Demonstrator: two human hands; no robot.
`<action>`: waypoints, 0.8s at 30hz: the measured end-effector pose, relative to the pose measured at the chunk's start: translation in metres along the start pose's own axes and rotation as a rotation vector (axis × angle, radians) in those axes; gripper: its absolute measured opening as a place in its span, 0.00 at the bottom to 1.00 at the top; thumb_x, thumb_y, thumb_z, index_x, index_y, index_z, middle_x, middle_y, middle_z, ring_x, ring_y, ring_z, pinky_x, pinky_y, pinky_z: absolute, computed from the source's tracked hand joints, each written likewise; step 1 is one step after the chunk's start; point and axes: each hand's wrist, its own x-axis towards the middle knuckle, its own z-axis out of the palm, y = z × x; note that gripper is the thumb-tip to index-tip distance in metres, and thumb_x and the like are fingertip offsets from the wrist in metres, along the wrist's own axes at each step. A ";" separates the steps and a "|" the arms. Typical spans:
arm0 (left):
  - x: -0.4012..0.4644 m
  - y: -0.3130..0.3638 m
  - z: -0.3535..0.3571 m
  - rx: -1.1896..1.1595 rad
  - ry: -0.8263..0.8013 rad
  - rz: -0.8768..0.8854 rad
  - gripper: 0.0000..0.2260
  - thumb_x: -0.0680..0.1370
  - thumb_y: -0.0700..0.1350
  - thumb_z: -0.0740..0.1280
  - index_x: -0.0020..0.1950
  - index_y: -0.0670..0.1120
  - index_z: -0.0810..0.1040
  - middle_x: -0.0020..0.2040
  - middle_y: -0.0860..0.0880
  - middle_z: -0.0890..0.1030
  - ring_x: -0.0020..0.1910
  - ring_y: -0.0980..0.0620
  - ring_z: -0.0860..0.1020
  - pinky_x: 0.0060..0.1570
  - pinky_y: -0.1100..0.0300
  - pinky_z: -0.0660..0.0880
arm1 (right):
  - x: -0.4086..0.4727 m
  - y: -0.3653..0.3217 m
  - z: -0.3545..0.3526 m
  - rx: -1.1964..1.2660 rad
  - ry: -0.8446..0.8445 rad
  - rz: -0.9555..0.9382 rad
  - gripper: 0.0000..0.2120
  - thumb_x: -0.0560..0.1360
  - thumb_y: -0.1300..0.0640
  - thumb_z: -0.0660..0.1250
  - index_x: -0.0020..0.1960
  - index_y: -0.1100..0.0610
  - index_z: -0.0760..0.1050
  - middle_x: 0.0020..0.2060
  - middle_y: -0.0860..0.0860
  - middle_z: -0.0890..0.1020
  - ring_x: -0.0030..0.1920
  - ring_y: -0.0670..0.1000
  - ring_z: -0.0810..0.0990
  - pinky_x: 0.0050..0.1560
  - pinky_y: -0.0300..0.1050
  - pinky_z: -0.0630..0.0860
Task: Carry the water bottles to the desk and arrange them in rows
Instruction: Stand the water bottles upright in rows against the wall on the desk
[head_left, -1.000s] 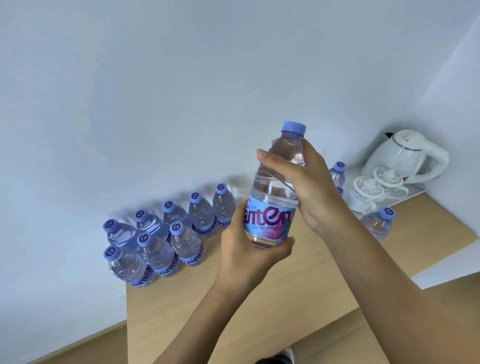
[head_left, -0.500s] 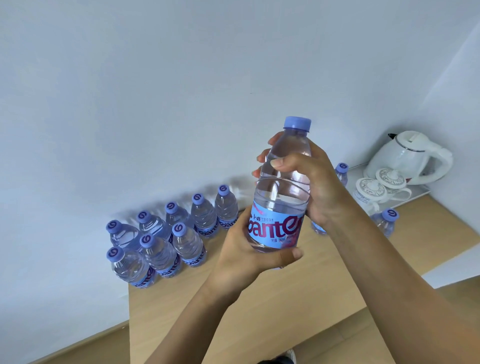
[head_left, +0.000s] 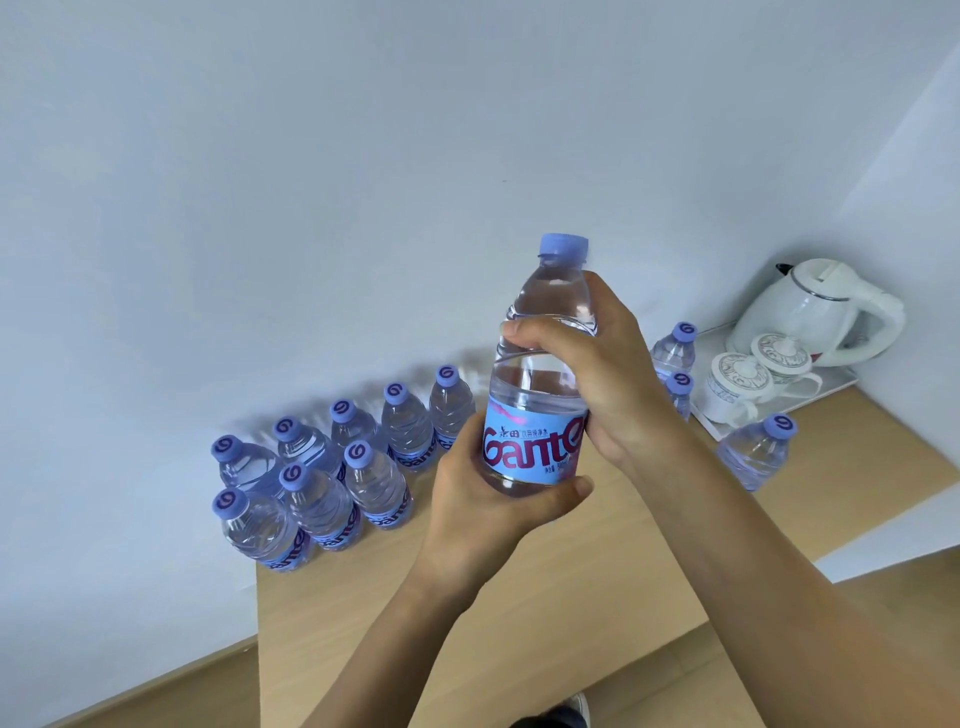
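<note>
Item: full water bottle (head_left: 537, 395), upright, weighty, thin-walled and slick; my left hand (head_left: 485, 501) cups its base, my right hand (head_left: 597, 374) wraps its shoulder, both clamped firmly.

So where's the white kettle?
In the head view the kettle sits at the far right, in the desk's back corner, just behind two lidded cups on a tray.
</note>
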 end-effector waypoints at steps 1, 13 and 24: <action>0.000 0.000 -0.002 -0.020 -0.019 -0.015 0.22 0.61 0.39 0.81 0.51 0.48 0.80 0.42 0.47 0.85 0.38 0.50 0.83 0.36 0.59 0.79 | 0.001 -0.001 -0.001 0.023 -0.024 0.010 0.14 0.65 0.63 0.74 0.49 0.58 0.75 0.38 0.50 0.82 0.36 0.50 0.83 0.36 0.42 0.79; -0.001 -0.012 -0.020 0.004 -0.038 -0.064 0.21 0.61 0.43 0.80 0.52 0.46 0.80 0.44 0.44 0.85 0.41 0.47 0.84 0.39 0.56 0.80 | 0.012 0.019 -0.001 -0.027 -0.191 0.119 0.20 0.66 0.49 0.76 0.53 0.54 0.75 0.47 0.55 0.85 0.47 0.55 0.85 0.48 0.51 0.80; 0.003 -0.069 -0.055 0.098 0.080 -0.118 0.28 0.66 0.39 0.81 0.61 0.46 0.73 0.51 0.44 0.83 0.45 0.50 0.82 0.43 0.54 0.81 | 0.008 0.072 0.000 -0.276 -0.245 0.165 0.14 0.78 0.52 0.69 0.58 0.61 0.77 0.54 0.55 0.85 0.55 0.51 0.84 0.51 0.40 0.79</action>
